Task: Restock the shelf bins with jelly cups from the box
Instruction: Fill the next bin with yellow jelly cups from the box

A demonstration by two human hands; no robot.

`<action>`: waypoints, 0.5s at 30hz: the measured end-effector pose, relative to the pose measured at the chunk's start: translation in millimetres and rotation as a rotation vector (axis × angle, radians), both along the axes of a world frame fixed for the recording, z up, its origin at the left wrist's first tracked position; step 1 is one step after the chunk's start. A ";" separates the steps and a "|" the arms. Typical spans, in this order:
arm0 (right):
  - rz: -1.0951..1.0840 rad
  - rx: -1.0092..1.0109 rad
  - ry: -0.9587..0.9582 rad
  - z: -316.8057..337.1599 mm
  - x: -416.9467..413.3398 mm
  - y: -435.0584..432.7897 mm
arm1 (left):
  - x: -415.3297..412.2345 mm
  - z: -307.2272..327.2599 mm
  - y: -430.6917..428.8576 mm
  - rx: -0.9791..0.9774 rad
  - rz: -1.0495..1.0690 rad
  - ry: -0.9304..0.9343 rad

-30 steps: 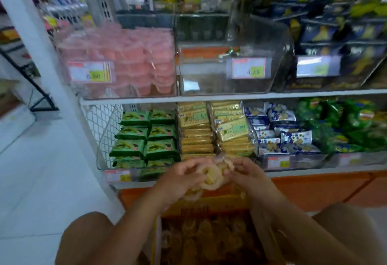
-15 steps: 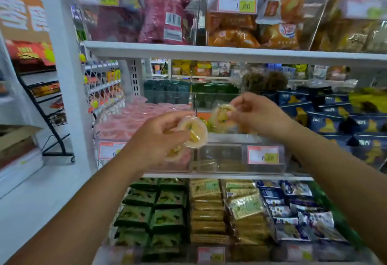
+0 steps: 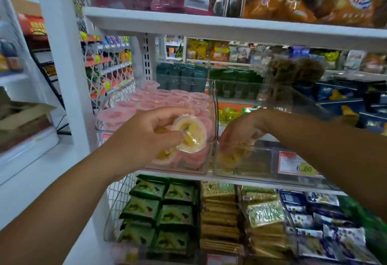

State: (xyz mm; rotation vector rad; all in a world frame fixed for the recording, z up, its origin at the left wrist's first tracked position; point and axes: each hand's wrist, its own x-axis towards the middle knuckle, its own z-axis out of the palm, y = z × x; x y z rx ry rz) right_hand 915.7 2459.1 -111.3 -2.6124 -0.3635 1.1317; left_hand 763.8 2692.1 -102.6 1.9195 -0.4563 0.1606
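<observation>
My left hand (image 3: 144, 137) grips yellow jelly cups (image 3: 191, 135), one facing me and another lower one (image 3: 164, 157), in front of the clear bin of pink jelly cups (image 3: 159, 101). My right hand (image 3: 240, 132) reaches down inside the neighbouring clear bin (image 3: 261, 168), its fingers curled around yellow jelly cups (image 3: 236, 155) near the bin's floor, seen through the plastic front. The box is out of view.
A price label (image 3: 295, 165) is stuck on the right bin's front. The shelf board (image 3: 230, 28) above carries bagged snacks. Below are green packets (image 3: 159, 212) and biscuit packs (image 3: 263, 212). A white upright post (image 3: 62, 59) stands at left.
Both hands rose from the box to the middle shelf. My right hand dropped into the clear bin with its cups. The left hand moved a little right, still holding cups.
</observation>
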 end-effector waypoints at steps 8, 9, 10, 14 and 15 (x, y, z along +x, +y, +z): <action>-0.076 -0.133 -0.069 3.1 -4.6 -12.6 | -6.5 -9.1 -3.0 0.009 -0.006 0.006; -0.099 -0.128 -0.029 2.4 -5.6 -16.4 | -7.0 -9.5 -3.2 0.007 -0.011 0.009; -0.119 -0.118 0.012 1.9 -7.8 -18.8 | -7.7 -9.8 -3.4 0.001 -0.018 0.015; -0.063 -0.067 0.095 2.8 -13.0 -25.9 | -9.7 -12.4 -2.9 -0.005 -0.026 0.035; -0.065 -0.045 0.087 4.0 -13.2 -28.2 | -9.8 -13.3 -2.6 0.002 -0.027 0.037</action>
